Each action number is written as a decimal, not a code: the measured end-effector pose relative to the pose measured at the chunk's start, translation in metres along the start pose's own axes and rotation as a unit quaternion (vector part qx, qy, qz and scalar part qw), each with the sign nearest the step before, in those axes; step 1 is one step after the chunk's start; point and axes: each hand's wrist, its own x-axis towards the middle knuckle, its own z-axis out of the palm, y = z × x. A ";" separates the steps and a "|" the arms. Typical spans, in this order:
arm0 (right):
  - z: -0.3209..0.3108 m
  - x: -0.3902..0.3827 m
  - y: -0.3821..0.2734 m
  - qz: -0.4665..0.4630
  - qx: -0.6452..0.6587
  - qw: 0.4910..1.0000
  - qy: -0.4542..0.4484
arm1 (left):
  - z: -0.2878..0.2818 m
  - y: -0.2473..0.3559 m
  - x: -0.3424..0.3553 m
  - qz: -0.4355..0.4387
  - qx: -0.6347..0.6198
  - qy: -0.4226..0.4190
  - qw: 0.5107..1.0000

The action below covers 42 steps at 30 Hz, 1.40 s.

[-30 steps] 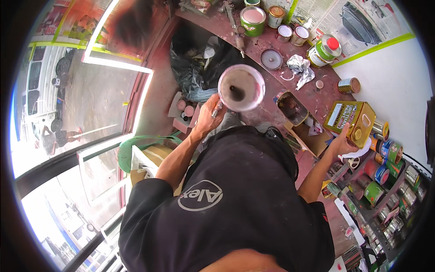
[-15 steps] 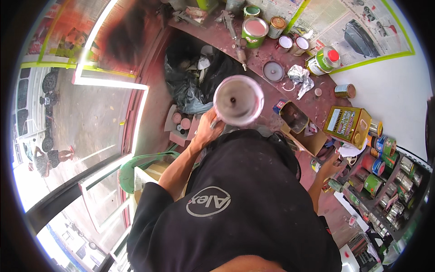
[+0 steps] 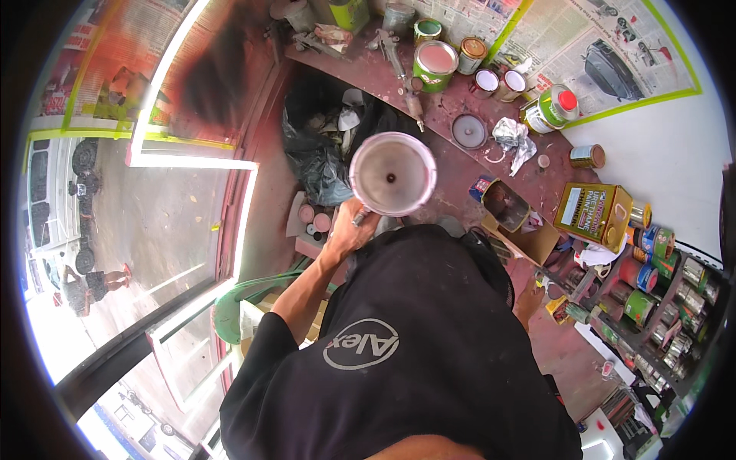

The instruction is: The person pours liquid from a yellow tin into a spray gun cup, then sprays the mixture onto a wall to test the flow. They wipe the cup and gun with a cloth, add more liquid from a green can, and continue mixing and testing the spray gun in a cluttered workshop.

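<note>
My left hand [image 3: 356, 230] is closed round a spray gun, whose open round cup [image 3: 392, 175] faces up in front of my chest. The cup's inside is pale and paint-stained, with a dark hole at its bottom; its rim is pinkish. Most of the gun is hidden below the cup and by my hand. My right hand [image 3: 527, 300] hangs low on the right, beside my dark shirt and near the can rack. Its fingers are small and partly hidden, so I cannot make out whether it holds anything.
A red-stained bench [image 3: 452, 103] carries paint cans, a lid [image 3: 469, 131], crumpled foil [image 3: 514, 142] and another spray gun [image 3: 389, 52]. A rectangular thinner tin [image 3: 590, 216] stands right, above a rack [image 3: 613, 307] of cans. A black rubbish bag [image 3: 318, 165] lies beyond my left hand.
My right hand has drawn back from beside the rectangular tin and white cloth towards my body. The spray gun's cup has shifted slightly left and nearer, still in my left hand.
</note>
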 end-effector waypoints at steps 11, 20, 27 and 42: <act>-0.002 -0.026 -0.014 0.075 0.002 0.997 -0.037 | 0.012 0.011 0.018 -0.034 0.012 -0.057 0.998; 0.018 -0.018 0.023 -0.014 -0.041 0.999 -0.024 | -0.010 0.026 0.061 -0.108 -0.078 0.051 0.990; 0.025 -0.019 0.033 -0.071 -0.014 0.997 -0.015 | -0.095 0.058 0.237 -0.081 -0.153 0.201 0.964; 0.010 -0.165 0.097 0.185 0.022 0.971 -0.151 | -0.181 0.051 0.411 -0.168 -0.060 0.182 0.967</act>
